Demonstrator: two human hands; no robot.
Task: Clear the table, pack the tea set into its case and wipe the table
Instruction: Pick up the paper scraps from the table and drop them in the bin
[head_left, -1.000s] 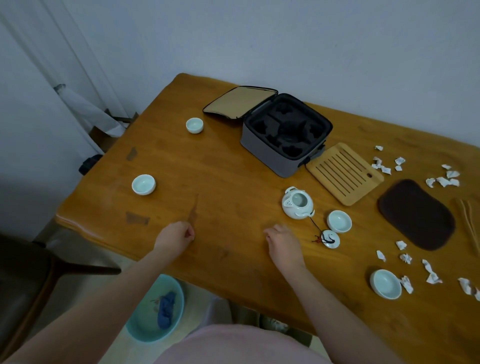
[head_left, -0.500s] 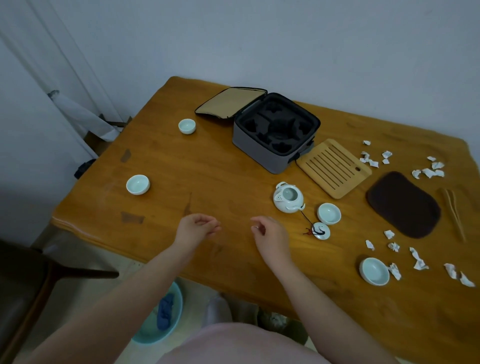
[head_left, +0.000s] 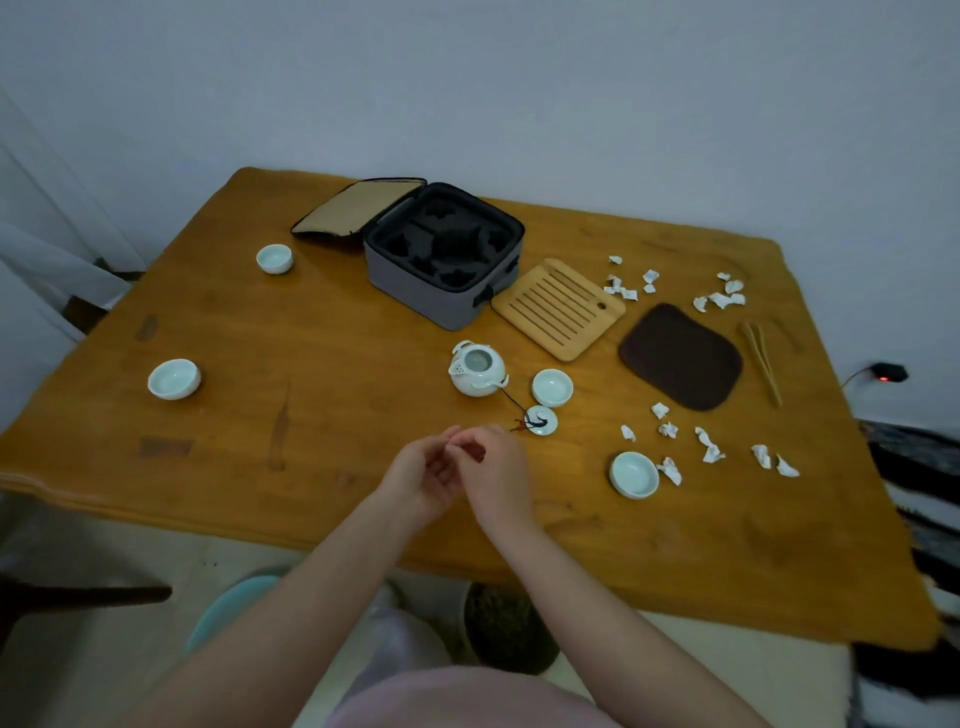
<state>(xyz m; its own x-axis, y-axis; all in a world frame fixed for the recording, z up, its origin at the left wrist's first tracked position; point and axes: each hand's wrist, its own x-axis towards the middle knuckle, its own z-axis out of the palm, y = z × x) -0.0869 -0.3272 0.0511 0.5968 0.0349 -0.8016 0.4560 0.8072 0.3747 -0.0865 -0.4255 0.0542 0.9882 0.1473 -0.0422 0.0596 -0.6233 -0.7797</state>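
Porcelain, pale green and glazed, lies closest to the fingers (head_left: 453, 435). Those of the left hand (head_left: 421, 475) and right hand (head_left: 496, 467) meet, loosely curled, above the desk's (head_left: 311, 364) front edge, and I cannot tell whether they pinch anything. Just beyond lies the small lid (head_left: 541, 421), tied by a dark cord to the round teapot (head_left: 477, 371), whose mouth is uncovered. It is likely light, slick and brittle, so cradle the belly and gather the lid with it so the cord cannot tug. One cup (head_left: 551, 387) sits beside the pot; three more stand apart. Toward the back edge the grey case (head_left: 441, 260) gapes, its black foam hollows empty, beside a slatted bamboo tray (head_left: 558, 307). Paper scraps (head_left: 709, 447) litter the right side.
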